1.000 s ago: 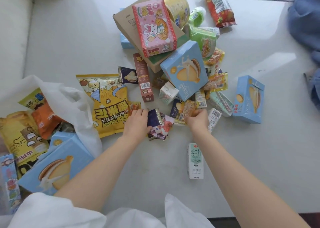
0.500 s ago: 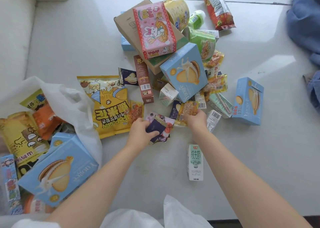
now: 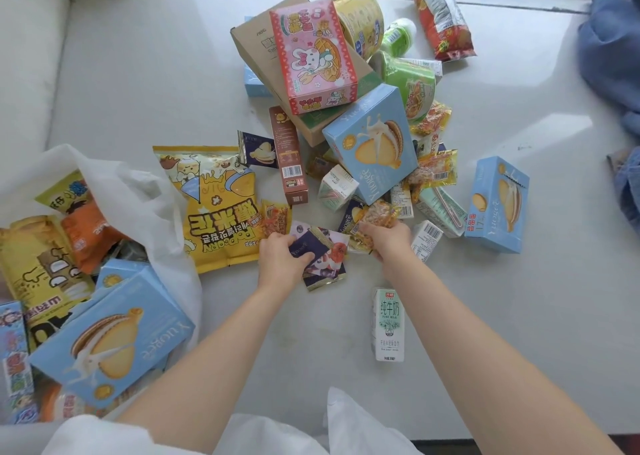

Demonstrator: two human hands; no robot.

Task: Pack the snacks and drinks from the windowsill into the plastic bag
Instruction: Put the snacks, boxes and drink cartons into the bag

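Snacks and drinks lie heaped on the white windowsill [image 3: 138,73], the pile topped by a pink rabbit box [image 3: 313,56] on a brown carton [image 3: 256,39], with a pale blue pastry box [image 3: 372,143] leaning at its near edge. Plastic bag [image 3: 138,191] sits open at the left, already holding a second blue pastry box [image 3: 110,340], an orange packet [image 3: 91,233] and a yellow cartoon bag [image 3: 31,257]. Yellow popcorn bag [image 3: 216,208] lies flat between the bag and the pile. Left hand [image 3: 282,260] grips a small dark navy packet [image 3: 301,248], fingers curled round it, above a picture-printed sachet [image 3: 329,260]. Right hand [image 3: 386,240] clutches a yellow-orange snack packet [image 3: 375,214], fingers closed over it. White milk carton [image 3: 389,324] lies flat just beside the right forearm. Blue cloth [image 3: 613,49] bunches at the far right.
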